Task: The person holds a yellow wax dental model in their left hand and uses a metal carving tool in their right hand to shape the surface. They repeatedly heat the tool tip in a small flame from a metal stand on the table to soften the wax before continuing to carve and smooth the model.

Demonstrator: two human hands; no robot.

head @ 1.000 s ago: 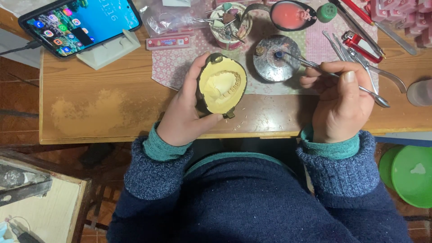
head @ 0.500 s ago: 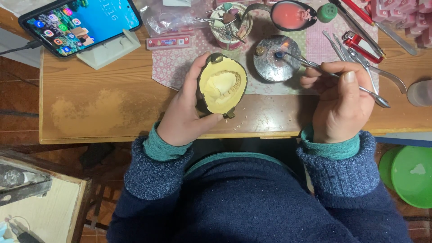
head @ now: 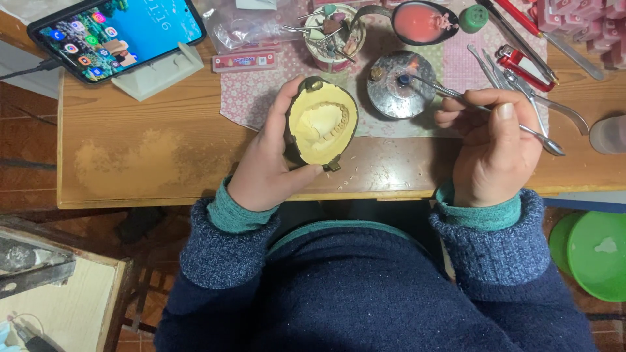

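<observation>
Seen from above at a wooden tabletop (head: 163,163): left hand (head: 267,163) in a firm grip around a dark oval flask (head: 321,124) filled with a pale yellow dental cast, teeth impressions facing up, raised just above the tabletop's near edge. Right hand (head: 492,146) clenched around a slim metal instrument (head: 482,107), thumb and fingers pinching its shaft. Instrument's tip over a small round metal burner (head: 394,88), where a faint flame seems to flicker, though too small to tell for sure. Burner resting on a floral cloth mat (head: 261,91), just beside the flask. Behind it, a cup of small tools (head: 332,36) and a dark spoon-shaped dish with pink material (head: 420,23), a green cap (head: 475,17) touching its right end. To the right, more metal instruments (head: 521,78) and a red-handled tool (head: 518,55) lying loose. Far left, a smartphone (head: 114,32) with lit screen propped on a white stand (head: 160,72). Green bowl (head: 596,254) lower right, off the tabletop. Both forearms in blue knitted sleeves with teal cuffs.
</observation>
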